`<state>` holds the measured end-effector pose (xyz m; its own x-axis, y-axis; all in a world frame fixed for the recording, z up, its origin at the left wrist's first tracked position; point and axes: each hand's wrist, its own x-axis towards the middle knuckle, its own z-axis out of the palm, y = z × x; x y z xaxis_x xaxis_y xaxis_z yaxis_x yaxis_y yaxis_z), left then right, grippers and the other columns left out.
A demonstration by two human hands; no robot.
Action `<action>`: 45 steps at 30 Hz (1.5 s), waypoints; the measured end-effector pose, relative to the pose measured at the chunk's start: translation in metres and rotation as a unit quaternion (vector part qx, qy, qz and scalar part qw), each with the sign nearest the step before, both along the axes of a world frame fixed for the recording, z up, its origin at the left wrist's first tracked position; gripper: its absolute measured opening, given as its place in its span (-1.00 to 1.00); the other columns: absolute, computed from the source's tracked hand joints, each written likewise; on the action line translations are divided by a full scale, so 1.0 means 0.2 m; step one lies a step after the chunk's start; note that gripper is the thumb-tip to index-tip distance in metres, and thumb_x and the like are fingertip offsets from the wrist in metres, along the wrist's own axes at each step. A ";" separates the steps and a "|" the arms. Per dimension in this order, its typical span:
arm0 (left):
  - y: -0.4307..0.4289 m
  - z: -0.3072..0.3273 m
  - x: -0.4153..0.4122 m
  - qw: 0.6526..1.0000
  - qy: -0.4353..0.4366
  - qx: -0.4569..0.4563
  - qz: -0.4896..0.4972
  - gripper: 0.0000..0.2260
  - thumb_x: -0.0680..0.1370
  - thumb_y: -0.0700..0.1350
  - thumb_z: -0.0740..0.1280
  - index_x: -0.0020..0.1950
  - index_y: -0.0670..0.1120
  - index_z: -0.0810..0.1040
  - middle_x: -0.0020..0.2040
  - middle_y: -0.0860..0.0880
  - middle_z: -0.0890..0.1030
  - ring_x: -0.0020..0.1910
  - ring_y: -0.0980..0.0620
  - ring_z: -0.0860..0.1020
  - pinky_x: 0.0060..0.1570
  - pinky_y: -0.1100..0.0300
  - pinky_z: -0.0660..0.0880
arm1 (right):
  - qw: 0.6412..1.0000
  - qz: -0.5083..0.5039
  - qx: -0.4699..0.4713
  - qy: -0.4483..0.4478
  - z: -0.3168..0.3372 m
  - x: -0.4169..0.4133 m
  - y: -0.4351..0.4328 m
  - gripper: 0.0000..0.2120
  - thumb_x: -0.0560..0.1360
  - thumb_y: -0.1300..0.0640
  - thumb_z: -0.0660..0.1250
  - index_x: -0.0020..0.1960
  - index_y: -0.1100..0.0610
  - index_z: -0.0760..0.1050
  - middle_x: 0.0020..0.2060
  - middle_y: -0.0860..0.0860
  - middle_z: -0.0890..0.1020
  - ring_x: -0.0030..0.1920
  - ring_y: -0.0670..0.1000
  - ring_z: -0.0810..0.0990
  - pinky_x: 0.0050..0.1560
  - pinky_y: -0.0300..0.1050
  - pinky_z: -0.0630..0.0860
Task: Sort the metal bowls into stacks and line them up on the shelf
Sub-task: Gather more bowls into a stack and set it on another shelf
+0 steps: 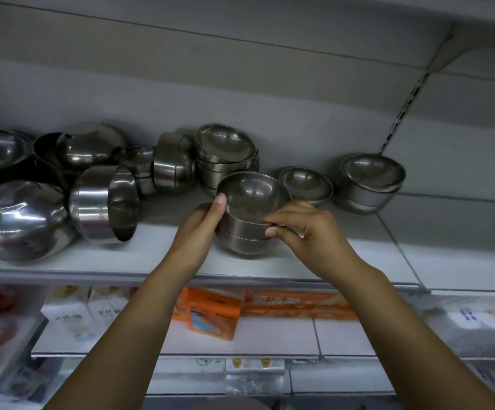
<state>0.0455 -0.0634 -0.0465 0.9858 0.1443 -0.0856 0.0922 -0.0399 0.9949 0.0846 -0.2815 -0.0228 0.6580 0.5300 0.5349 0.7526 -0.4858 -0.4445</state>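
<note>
1. Steel bowls in a small stack (252,202) sit near the front of the shelf (157,255), between the 2 hands.
2. Left hand (207,220) wraps the stack's side, thumb on the top rim.
3. Right hand (302,229) pinches the top bowl's near rim.
4. Beyond the right hand stand a low stack (307,182) and a far-right stack (372,182).
5. Left of the left hand, loose bowls (104,202) lie jumbled.

Place: a shop aisle.
Shelving: white shelf (151,261) hung on a slotted upright (412,93), far right.
Stock: metal bowls (373,173) above; packaged boxed goods (213,312) below, near.
</note>
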 end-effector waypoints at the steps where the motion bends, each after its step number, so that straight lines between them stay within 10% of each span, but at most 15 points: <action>1: 0.00 0.00 0.00 1.000 0.001 0.003 0.007 -0.61 0.53 0.42 0.19 0.08 0.22 0.64 0.11 0.21 0.68 0.19 0.19 0.59 0.11 0.27 0.42 | 0.999 0.000 0.005 0.033 0.02 -0.01 0.00 -0.76 0.47 0.08 0.50 0.12 0.12 0.71 -0.05 -0.07 0.70 0.04 -0.05 0.61 0.13 -0.24 0.50; 9: -0.01 0.00 0.02 1.000 0.010 0.000 0.027 -0.73 0.62 0.25 0.22 0.06 0.18 0.66 0.06 0.20 0.72 0.16 0.17 0.62 0.21 0.19 0.45 | 0.982 -0.076 0.080 0.155 0.22 0.16 0.10 -0.80 0.52 -0.05 0.46 0.12 -0.05 0.69 -0.06 -0.27 0.64 -0.02 -0.35 0.57 0.09 -0.42 0.46; 18: 0.01 0.06 -0.01 0.999 0.035 0.041 0.006 -0.68 0.64 0.25 0.19 0.17 0.19 0.68 0.13 0.20 0.70 0.24 0.18 0.59 0.33 0.17 0.38 | 0.992 0.022 -0.045 0.113 0.32 0.57 0.46 -0.81 0.52 -0.02 0.47 -0.01 0.09 0.73 -0.08 -0.04 0.74 -0.06 -0.11 0.65 -0.12 -0.53 0.37; 21: 0.02 0.08 -0.02 0.998 0.044 0.038 -0.007 -0.64 0.64 0.24 0.19 0.26 0.13 0.66 0.18 0.18 0.69 0.25 0.21 0.59 0.39 0.15 0.35 | 0.990 0.036 -0.090 0.105 0.31 0.64 0.52 -0.75 0.47 -0.10 0.49 -0.11 0.10 0.73 -0.21 0.04 0.73 -0.16 0.01 0.66 -0.11 -0.28 0.48; 33: -0.01 0.15 0.08 0.984 -0.050 0.082 0.153 -0.73 0.64 0.13 0.26 -0.06 0.07 0.70 -0.15 0.16 0.74 -0.09 0.30 0.65 0.03 0.25 0.48 | 0.992 0.053 0.028 0.108 0.32 0.69 0.44 -0.85 0.54 0.08 0.46 -0.10 0.16 0.69 -0.24 0.00 0.69 -0.21 -0.03 0.64 -0.12 -0.20 0.52; 38: 0.05 0.16 0.25 0.935 -0.150 0.219 0.233 -0.89 0.56 -0.17 0.47 -0.06 0.06 0.66 -0.04 0.04 0.67 -0.07 0.09 0.64 0.01 0.22 0.50 | 0.991 0.032 0.081 0.100 0.36 0.70 0.31 -0.90 0.57 0.12 0.42 -0.09 0.12 0.66 -0.30 -0.20 0.59 -0.27 -0.31 0.56 -0.18 -0.48 0.42; 45: 0.10 0.25 0.45 0.895 -0.141 0.416 0.071 -0.82 0.58 -0.12 0.44 0.15 -0.13 0.70 0.03 -0.03 0.67 -0.09 0.12 0.54 -0.05 0.43 0.37 | 0.991 -0.002 0.105 0.080 0.36 0.70 0.15 -0.91 0.55 0.19 0.42 -0.08 0.19 0.67 -0.30 -0.18 0.60 -0.25 -0.32 0.55 -0.16 -0.47 0.40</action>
